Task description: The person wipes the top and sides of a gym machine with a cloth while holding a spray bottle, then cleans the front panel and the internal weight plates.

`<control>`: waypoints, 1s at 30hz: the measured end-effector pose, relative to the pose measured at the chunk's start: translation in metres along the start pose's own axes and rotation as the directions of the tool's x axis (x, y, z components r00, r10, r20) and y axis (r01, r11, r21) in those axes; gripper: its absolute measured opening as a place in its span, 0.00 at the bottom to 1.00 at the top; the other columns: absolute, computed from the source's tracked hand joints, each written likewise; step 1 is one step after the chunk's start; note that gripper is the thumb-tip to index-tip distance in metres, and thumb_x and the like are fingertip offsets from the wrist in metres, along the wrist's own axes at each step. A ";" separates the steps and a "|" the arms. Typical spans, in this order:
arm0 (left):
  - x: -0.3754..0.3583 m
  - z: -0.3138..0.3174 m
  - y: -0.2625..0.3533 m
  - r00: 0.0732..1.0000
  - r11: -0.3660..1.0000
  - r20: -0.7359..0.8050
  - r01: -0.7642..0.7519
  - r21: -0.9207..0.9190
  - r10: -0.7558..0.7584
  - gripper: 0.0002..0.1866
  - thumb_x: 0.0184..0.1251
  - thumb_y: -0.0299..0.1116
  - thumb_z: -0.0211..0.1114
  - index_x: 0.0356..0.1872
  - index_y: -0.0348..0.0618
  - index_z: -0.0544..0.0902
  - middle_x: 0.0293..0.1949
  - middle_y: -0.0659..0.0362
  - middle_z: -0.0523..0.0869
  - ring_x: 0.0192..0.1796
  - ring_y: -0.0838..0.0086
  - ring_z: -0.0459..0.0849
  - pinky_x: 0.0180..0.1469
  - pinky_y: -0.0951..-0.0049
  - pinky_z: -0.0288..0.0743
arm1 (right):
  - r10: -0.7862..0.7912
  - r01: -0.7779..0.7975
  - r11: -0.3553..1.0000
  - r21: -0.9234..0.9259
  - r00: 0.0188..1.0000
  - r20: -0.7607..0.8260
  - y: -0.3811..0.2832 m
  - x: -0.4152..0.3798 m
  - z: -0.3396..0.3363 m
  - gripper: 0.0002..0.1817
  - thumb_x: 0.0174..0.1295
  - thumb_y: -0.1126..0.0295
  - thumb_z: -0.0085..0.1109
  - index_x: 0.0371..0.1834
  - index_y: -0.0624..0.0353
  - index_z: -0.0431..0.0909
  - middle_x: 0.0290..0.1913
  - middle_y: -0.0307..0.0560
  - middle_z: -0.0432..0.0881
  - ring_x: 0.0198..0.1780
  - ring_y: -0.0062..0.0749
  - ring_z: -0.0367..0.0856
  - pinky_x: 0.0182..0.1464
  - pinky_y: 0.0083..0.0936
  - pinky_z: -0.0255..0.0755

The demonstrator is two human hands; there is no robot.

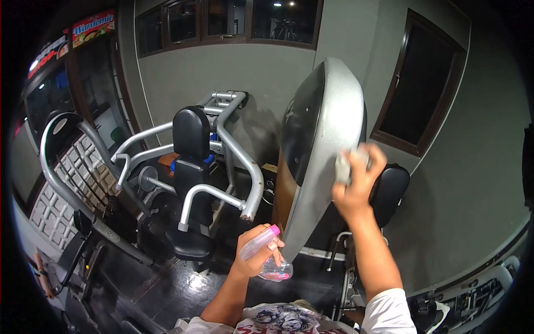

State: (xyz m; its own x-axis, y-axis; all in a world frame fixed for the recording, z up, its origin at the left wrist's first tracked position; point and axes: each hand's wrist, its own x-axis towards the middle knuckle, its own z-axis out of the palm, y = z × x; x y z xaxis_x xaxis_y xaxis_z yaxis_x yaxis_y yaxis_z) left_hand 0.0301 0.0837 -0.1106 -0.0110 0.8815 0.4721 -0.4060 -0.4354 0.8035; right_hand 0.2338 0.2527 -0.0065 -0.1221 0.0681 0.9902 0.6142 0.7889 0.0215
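Observation:
My left hand is closed around a clear spray bottle with a pink nozzle, held low in front of me. Pinkish liquid shows at the bottom of the bottle. My right hand grips a pale, crumpled cloth and presses it on the edge of a tall gym machine's silver cover. Motion blurs the right fingers slightly, and part of the cloth is hidden by them. The cover's left face is black and stands upright before me.
A gym machine with a black padded seat and curved silver bars stands on the left. Another black pad is behind my right arm. Farther right are metal frames near the grey wall. The floor is dark and shiny.

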 end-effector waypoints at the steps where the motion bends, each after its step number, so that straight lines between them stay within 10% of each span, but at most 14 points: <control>1: -0.002 0.001 0.004 1.000 1.000 -0.001 0.008 0.014 -0.008 0.08 0.74 0.26 0.63 0.41 0.29 0.80 0.35 0.51 0.84 0.25 0.69 0.88 0.34 0.67 0.88 | -0.039 0.039 0.997 -0.059 0.999 0.002 -0.001 0.035 -0.001 0.32 0.34 0.78 0.59 0.52 0.56 0.84 0.59 0.61 0.70 0.61 0.58 0.68 0.65 0.49 0.64; 5: -0.015 0.001 0.014 1.000 0.994 0.011 0.019 0.105 -0.020 0.07 0.73 0.25 0.63 0.41 0.29 0.80 0.33 0.53 0.84 0.25 0.71 0.88 0.34 0.69 0.87 | 0.110 -0.102 0.989 -0.105 0.991 0.074 -0.010 0.108 0.016 0.24 0.46 0.79 0.64 0.51 0.53 0.86 0.61 0.53 0.73 0.60 0.59 0.69 0.62 0.52 0.69; 10: -0.036 -0.012 0.019 1.000 0.999 -0.025 0.005 0.052 -0.003 0.05 0.72 0.22 0.63 0.41 0.29 0.80 0.32 0.53 0.86 0.26 0.72 0.89 0.33 0.72 0.85 | -0.094 0.140 0.947 -0.288 0.982 0.166 -0.042 0.034 0.002 0.33 0.36 0.70 0.70 0.55 0.48 0.88 0.62 0.49 0.73 0.62 0.58 0.67 0.64 0.51 0.66; 16: -0.063 -0.032 0.030 0.998 0.981 -0.025 0.063 0.184 -0.059 0.08 0.72 0.23 0.62 0.46 0.28 0.77 0.34 0.49 0.86 0.25 0.66 0.89 0.34 0.67 0.86 | -0.269 0.383 0.899 -0.212 0.865 0.424 -0.053 -0.109 0.004 0.27 0.47 0.73 0.65 0.55 0.43 0.88 0.60 0.42 0.74 0.58 0.49 0.66 0.57 0.46 0.67; 24: -0.073 -0.021 0.039 0.999 0.941 0.034 0.028 0.336 -0.042 0.02 0.69 0.18 0.63 0.40 0.30 0.79 0.32 0.55 0.83 0.26 0.72 0.88 0.31 0.73 0.83 | -0.132 0.154 0.982 -0.109 0.973 0.188 -0.042 0.104 0.002 0.35 0.49 0.87 0.62 0.65 0.51 0.77 0.64 0.59 0.73 0.58 0.63 0.73 0.61 0.51 0.74; 27: -0.066 -0.006 0.050 0.999 0.910 0.020 0.030 0.414 -0.042 0.01 0.70 0.17 0.63 0.38 0.31 0.79 0.31 0.56 0.81 0.27 0.74 0.88 0.30 0.74 0.81 | -0.060 0.095 0.985 -0.142 0.970 0.235 -0.013 0.149 0.011 0.20 0.61 0.76 0.69 0.58 0.55 0.82 0.63 0.48 0.77 0.61 0.52 0.76 0.64 0.45 0.74; 30: -0.057 0.002 0.051 0.960 0.757 0.155 -0.278 0.592 0.231 0.08 0.65 0.15 0.65 0.44 0.26 0.80 0.30 0.54 0.81 0.24 0.74 0.83 0.28 0.74 0.79 | -0.033 0.077 0.987 -0.139 0.954 0.298 0.011 0.142 0.026 0.17 0.66 0.65 0.68 0.58 0.52 0.85 0.61 0.46 0.80 0.62 0.50 0.76 0.69 0.44 0.70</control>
State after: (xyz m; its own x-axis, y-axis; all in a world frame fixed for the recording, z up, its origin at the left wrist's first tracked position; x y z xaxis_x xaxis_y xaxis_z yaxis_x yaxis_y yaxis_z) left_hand 0.0115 0.0107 -0.0957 0.0373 0.7174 0.6956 0.2365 -0.6827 0.6914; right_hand 0.2031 0.2863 0.1306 -0.3693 0.2213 0.9026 0.7052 0.6993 0.1171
